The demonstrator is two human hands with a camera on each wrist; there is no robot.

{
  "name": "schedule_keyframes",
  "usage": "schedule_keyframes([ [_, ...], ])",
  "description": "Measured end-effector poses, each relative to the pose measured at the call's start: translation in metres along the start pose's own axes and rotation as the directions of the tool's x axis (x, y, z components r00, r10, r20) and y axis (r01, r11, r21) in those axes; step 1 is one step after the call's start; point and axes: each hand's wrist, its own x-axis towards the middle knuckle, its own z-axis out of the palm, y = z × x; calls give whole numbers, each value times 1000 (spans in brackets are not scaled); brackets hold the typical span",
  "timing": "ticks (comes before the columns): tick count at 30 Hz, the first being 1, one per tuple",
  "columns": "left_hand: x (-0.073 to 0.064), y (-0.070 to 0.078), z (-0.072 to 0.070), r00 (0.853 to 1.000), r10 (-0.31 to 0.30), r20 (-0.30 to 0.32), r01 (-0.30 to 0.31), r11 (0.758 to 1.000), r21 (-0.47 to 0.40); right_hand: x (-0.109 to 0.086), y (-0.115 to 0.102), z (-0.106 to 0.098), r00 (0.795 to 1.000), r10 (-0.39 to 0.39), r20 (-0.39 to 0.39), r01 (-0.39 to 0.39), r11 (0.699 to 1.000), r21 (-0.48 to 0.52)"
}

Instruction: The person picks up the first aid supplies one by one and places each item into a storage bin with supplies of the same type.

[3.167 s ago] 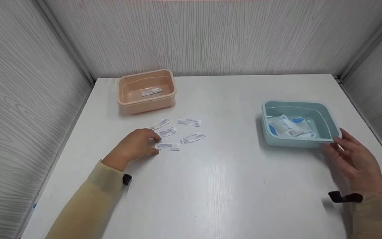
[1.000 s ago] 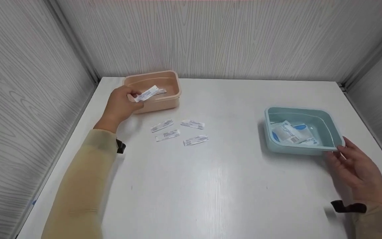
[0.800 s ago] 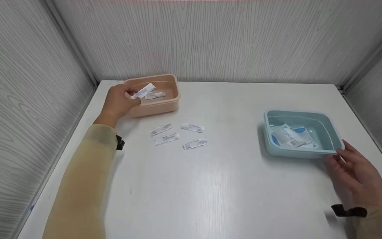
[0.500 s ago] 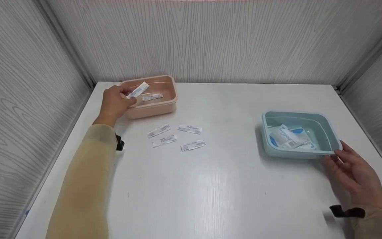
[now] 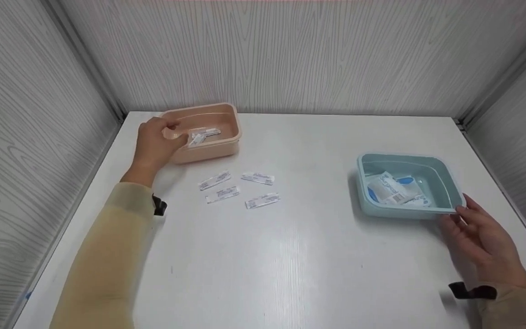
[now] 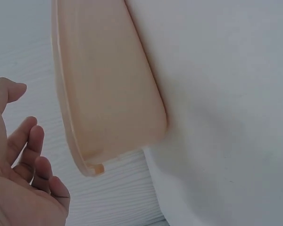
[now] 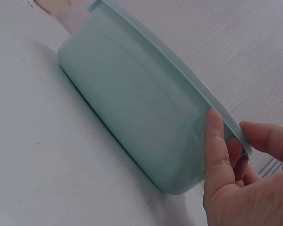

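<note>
In the head view my left hand [image 5: 153, 145] hovers over the left side of the peach bin [image 5: 215, 150], thumb and fingers apart with nothing between them. Inside that bin a narrow white printed packet [image 5: 197, 140] lies across another one [image 5: 213, 132]. The left wrist view shows the hand's relaxed, parted fingers beside the bin's wall [image 6: 108, 80]. My right hand [image 5: 489, 240] pinches the near right corner of the light blue bin [image 5: 404, 213]. In the right wrist view its thumb is over the rim and fingers are under it.
Several narrow packets [image 5: 223, 194] lie on the white table [image 5: 244, 265] in front of the peach bin. Larger packets [image 5: 388, 188] printed "Surgical" rest inside the blue bin. Grey wood-grain panels [image 5: 281, 55] enclose the back and sides.
My left hand picked up a narrow packet from the table, carried it over the peach bin and let it go; it now lies inside. My right hand keeps hold of the blue bin.
</note>
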Motion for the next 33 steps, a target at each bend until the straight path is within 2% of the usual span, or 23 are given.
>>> schedule_keyframes([
  [2,-12,2,-2,1000,29,-2,-29,1000,-3,1,3,0,1000,13,-3,-13,1000,-6],
  [4,-23,5,-3,1000,27,15,-27,1000,-14,1,5,0,1000,22,4,-22,1000,-9],
  [9,-46,15,1,996,-10,91,13,999,-29,0,5,-1,999,27,20,-28,999,23],
  [15,-69,22,10,983,3,185,-2,1000,-7,-3,5,-2,1000,8,5,-8,1000,18],
  [19,-83,25,18,960,-40,277,34,999,25,-4,5,-1,1000,-15,-1,15,1000,1],
  [22,-91,25,24,933,-104,343,86,994,69,-4,5,-1,1000,-24,-10,24,1000,0],
  [26,-98,23,28,900,-179,398,141,982,122,-2,5,1,1000,-23,-13,24,1000,10],
  [29,-101,21,31,890,-183,417,138,981,136,-2,4,1,1000,-17,-13,18,999,33],
  [33,-104,19,34,883,-161,440,102,983,155,-4,2,-1,1000,-14,-8,14,999,31],
])
